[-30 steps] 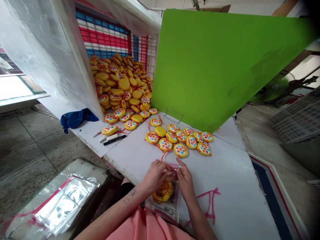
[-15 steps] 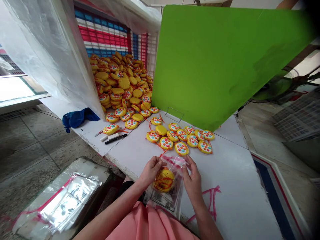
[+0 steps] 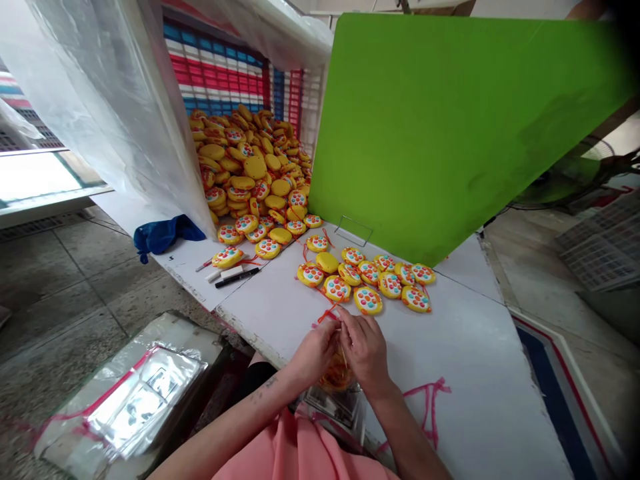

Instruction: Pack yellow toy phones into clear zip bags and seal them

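Observation:
A clear zip bag [image 3: 356, 408] with a yellow toy [image 3: 336, 379] inside hangs at the table's front edge, in front of my body. The fingers of my left hand [image 3: 314, 353] are closed on the bag's top. Close against them, my right hand [image 3: 366, 350] pinches the same top edge. An orange cord loop [image 3: 327, 313] sticks out above my fingertips. Much of the bag's mouth and the toy is covered by my hands. Just beyond them lie several yellow toys with coloured buttons [image 3: 369, 301] on the white table [image 3: 480, 373].
A large heap of the same toys [image 3: 255, 167] fills an open-sided crate behind a plastic sheet [image 3: 145, 127]. A green board [image 3: 430, 133] stands at the back. At left are a black marker [image 3: 237, 278], a blue cloth [image 3: 167, 235] and a stack of clear bags [image 3: 145, 397].
My right hand has moved left along the bag's top to meet my left hand. The bag's mouth, spread between both hands before, is now bunched and mostly covered.

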Tool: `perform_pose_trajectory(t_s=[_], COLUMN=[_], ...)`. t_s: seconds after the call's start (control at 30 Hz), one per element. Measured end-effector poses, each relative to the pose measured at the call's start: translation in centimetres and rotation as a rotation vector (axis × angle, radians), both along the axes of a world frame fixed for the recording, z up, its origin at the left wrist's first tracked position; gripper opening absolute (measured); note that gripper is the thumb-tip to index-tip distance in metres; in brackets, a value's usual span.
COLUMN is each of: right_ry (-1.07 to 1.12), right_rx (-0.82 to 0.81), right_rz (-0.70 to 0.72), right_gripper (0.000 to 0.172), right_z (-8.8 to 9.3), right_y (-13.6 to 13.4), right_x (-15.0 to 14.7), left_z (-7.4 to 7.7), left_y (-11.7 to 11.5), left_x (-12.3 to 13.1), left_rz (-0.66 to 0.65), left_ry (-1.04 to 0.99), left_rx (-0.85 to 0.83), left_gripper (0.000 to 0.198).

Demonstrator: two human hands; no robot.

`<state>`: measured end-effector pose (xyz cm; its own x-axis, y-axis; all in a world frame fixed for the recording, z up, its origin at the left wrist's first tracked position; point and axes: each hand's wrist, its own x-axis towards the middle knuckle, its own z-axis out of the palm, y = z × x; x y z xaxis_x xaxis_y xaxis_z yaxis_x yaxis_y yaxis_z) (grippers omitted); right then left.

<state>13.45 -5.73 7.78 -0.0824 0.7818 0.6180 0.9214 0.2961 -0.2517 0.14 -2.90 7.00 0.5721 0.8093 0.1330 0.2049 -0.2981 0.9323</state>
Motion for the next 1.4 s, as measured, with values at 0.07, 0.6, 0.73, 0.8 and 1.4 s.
perform_pose_trajectory(t_s=[0.07,0.6,0.73,0.8,1.4], right_ry=[0.149,0.237,-0.02,-0.071,-0.155], right_rx=[-0.029,-0.445,-0.225,-0.112,-0.089], right_rz=[-0.05,-0.567,-0.644,-0.657,-0.799], right_gripper=[0.031,0.035,0.044,0.045,0.051], right_z=[-1.0,-7.8,-6.9,-6.1,-6.7], right_y=[0.4,-11.2,-10.3,-9.1,-12.9], right_x=[1.0,21.1,20.9,19.6,22.0], left_z=[-0.3,-5.4,-4.6,-4.6,-6.0], left_y=[0.1,2.0,2.0,1.9,2.1], left_x=[0.1,-0.7,-0.9,-0.9,-0.8], left_rz=[-0.029,0.029,0.034,0.031,-0.026], left_ry=[0.04,-0.304,-0.266,-0.245,-0.249], left_rx=[0.0,-0.761,-0.771,-0.765,-0.721], left_gripper=[0.028,0.043,0.047,0.046,0.041])
